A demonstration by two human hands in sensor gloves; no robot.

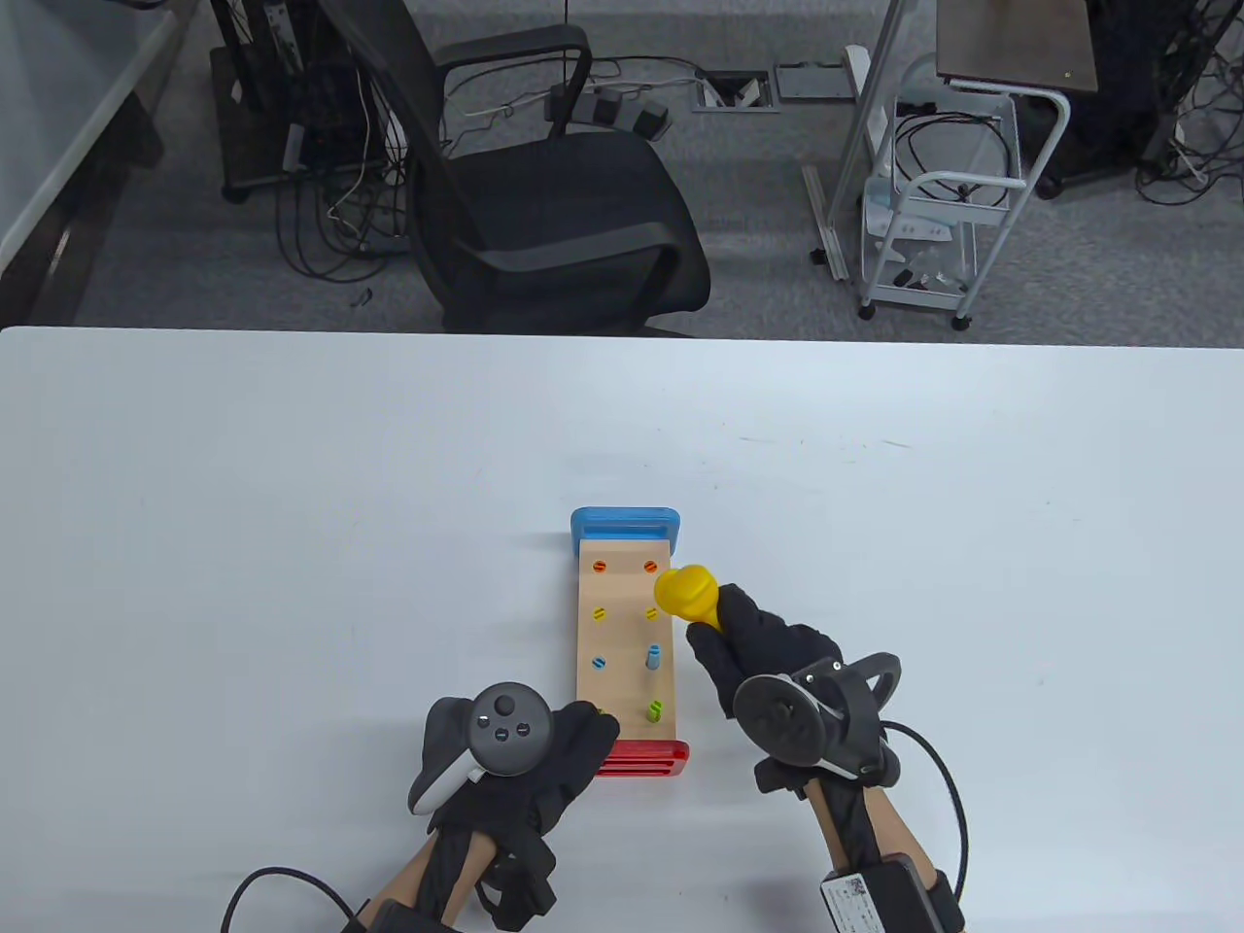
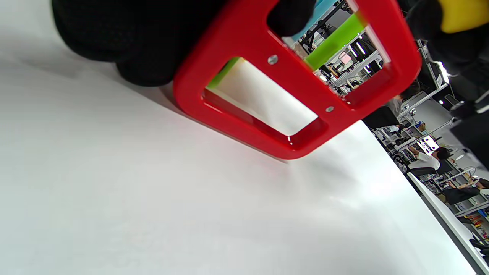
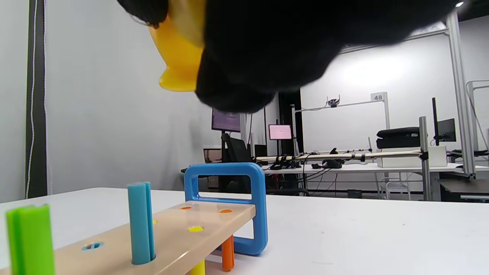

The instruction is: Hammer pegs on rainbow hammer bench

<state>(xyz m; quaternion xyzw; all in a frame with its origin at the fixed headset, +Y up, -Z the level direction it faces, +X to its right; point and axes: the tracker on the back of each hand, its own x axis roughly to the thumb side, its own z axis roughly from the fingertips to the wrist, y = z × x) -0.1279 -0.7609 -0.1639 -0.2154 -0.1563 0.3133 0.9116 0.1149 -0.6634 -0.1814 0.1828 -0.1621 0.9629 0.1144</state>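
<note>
My right hand (image 1: 768,656) grips the yellow hammer (image 1: 688,594), its head raised above the right-hand row of the rainbow hammer bench (image 1: 625,641). The bench lies in the middle of the table (image 1: 292,486) with its long axis running away from me — red end frame (image 1: 643,758) near, blue end frame (image 1: 624,527) far. My left hand (image 1: 525,768) rests on the near-left corner by the red frame, fingers curled against it, steadying the bench. The orange and yellow pegs sit flush; in the right row the blue peg (image 1: 653,658) and green peg (image 1: 656,710) stand proud. The blue one lies just nearer to me than the hammer head, so I judge the next blow falls there.
</note>
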